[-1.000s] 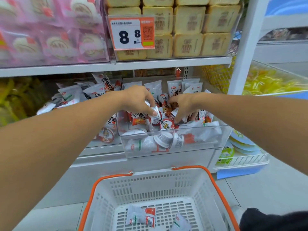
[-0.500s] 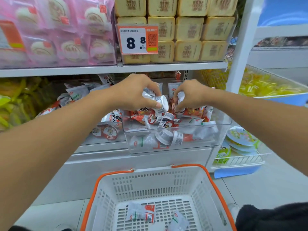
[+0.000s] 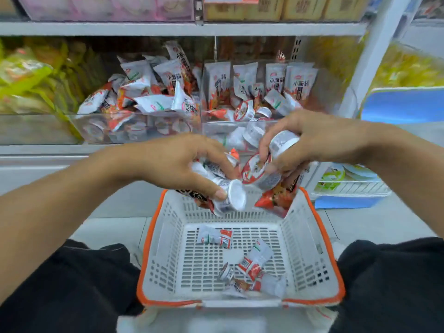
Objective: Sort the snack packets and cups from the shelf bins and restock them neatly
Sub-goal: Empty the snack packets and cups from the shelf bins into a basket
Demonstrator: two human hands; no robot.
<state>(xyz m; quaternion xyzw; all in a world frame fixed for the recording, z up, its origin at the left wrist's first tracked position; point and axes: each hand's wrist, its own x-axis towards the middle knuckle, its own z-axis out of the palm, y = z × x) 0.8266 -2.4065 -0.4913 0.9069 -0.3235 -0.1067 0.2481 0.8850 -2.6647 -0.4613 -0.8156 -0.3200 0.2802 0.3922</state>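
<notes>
Head view: cup-filled hands (image 3: 182, 164) above basket (image 3: 310, 239)

both hands (image 3: 177, 162) (image 3: 310, 140) grip cups, packets above basket (image 3: 310, 239) (few packets inside).

1 head view, looking forward and down, close over basket (image 3: 310, 207), facing shelf (image 3: 168, 28)

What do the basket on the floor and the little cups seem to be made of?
Basket: looks like rigid moulded plastic, matte white with an orange rim, its walls and floor slotted. Cup in the left hand: probably thin plastic, white and smooth; the one in the right hand has a glossy printed lid.
</notes>
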